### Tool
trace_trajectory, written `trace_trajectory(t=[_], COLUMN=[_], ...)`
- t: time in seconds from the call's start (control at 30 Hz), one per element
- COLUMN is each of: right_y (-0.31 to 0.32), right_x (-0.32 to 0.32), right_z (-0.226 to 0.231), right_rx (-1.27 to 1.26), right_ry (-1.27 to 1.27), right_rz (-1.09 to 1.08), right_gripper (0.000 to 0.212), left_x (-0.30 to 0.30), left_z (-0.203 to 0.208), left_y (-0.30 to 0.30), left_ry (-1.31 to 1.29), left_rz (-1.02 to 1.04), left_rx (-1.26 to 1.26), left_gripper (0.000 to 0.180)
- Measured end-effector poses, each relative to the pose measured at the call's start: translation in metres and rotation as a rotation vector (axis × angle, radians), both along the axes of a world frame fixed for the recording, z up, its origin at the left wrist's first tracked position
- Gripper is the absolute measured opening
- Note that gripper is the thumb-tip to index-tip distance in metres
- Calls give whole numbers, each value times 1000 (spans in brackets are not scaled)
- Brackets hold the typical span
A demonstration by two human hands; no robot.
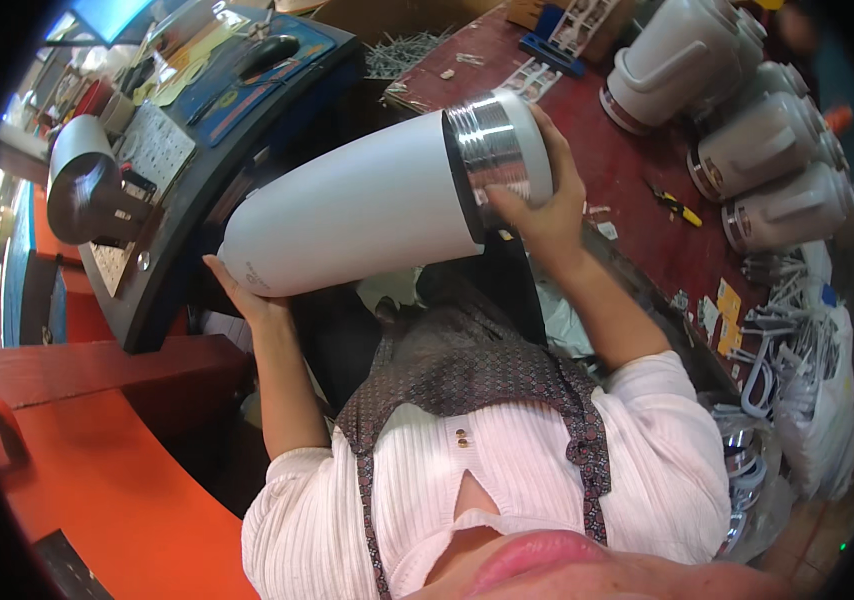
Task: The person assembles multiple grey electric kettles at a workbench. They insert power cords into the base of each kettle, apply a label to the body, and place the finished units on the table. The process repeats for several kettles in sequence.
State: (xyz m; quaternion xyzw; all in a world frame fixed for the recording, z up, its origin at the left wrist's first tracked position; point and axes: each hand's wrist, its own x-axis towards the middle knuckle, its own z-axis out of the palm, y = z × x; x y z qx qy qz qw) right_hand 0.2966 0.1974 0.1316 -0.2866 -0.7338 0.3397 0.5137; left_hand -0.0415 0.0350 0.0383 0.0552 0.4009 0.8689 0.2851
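A long white vacuum jug body (357,205) lies tilted across my front, its right end higher. At that end a shiny ribbed metal band (487,140) shows past the white shell's dark edge, capped by a pale round end (527,135). My right hand (555,195) is closed round this end, thumb on the metal and fingers over the far side. Under the lower left end my left hand (252,295) supports the shell, thumb up along its end; its other fingers are mostly hidden behind the jug.
Several finished-looking white jugs with handles (767,145) stand on the dark red table (637,160), near a yellow-and-black cutter (677,207). At left, a dark-edged workbench (172,270) holds a metal cylinder (82,170) and a blue mat (287,60). An orange surface (117,470) is nearer.
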Motion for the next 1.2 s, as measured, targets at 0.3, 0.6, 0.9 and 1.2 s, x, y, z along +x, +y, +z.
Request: trace_trajectory(t=[0.3,0.6,0.9,1.2], right_y=[-32,32,27,13], right_x=[-10,3,-42,-45], right_z=[-30,-8,6,11], right_rx=[681,162,-250,-110], right_ry=[-11,217,524,304], right_rz=[89,518,546,459], right_gripper=[99,93,97,105], left_x=[-20,-18,-24,-24], left_z=[-8,4,13,19], left_y=[8,15,-2,-2], left_ry=[-73,-96,-59,69], left_rz=[-125,-36,2,26], left_rx=[71,178,189,274], left_gripper=[59,49,49,44])
